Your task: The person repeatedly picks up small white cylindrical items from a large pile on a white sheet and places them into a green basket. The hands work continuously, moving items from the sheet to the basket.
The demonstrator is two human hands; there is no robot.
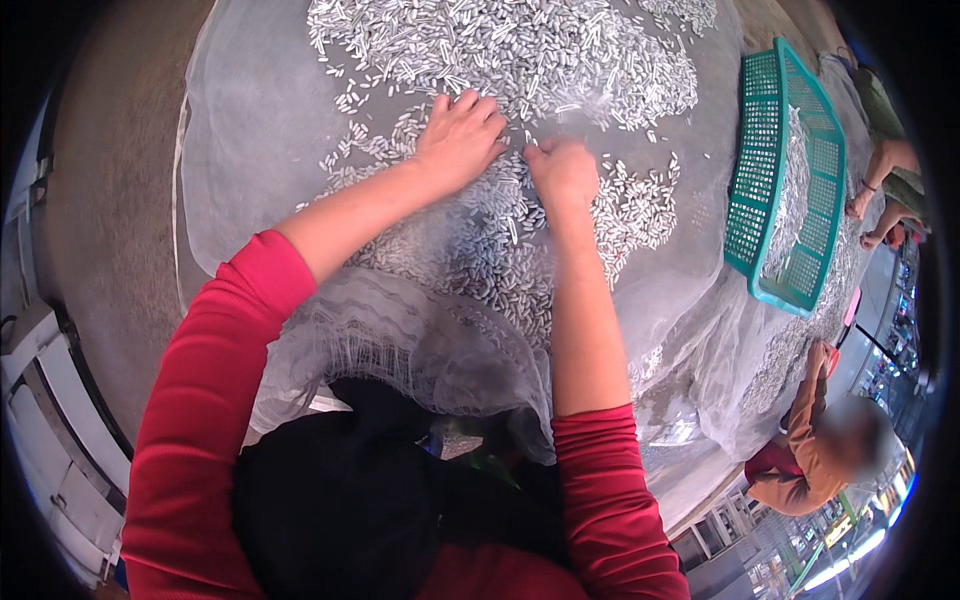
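Many small, oblong silvery-white pieces (500,50) lie in a big heap at the far side of a table covered with sheer white netting (240,130). A second spread of the same pieces (500,270) lies nearer me, under and between my forearms. My left hand (462,135) rests on the near edge of the far heap, its fingers bent and slightly apart, with nothing visible in them. Just right of it, my right hand (565,172) is closed, thumb and forefinger together by a few loose pieces. Its fingertips are slightly blurred, so what they hold cannot be made out.
At the right stands a green plastic basket (785,180) holding more silvery pieces. Beyond it, another person's bare arms (885,180) reach in. A person in an orange-brown top (800,470) sits at the lower right. Bunched netting (420,340) hangs over the table's near edge.
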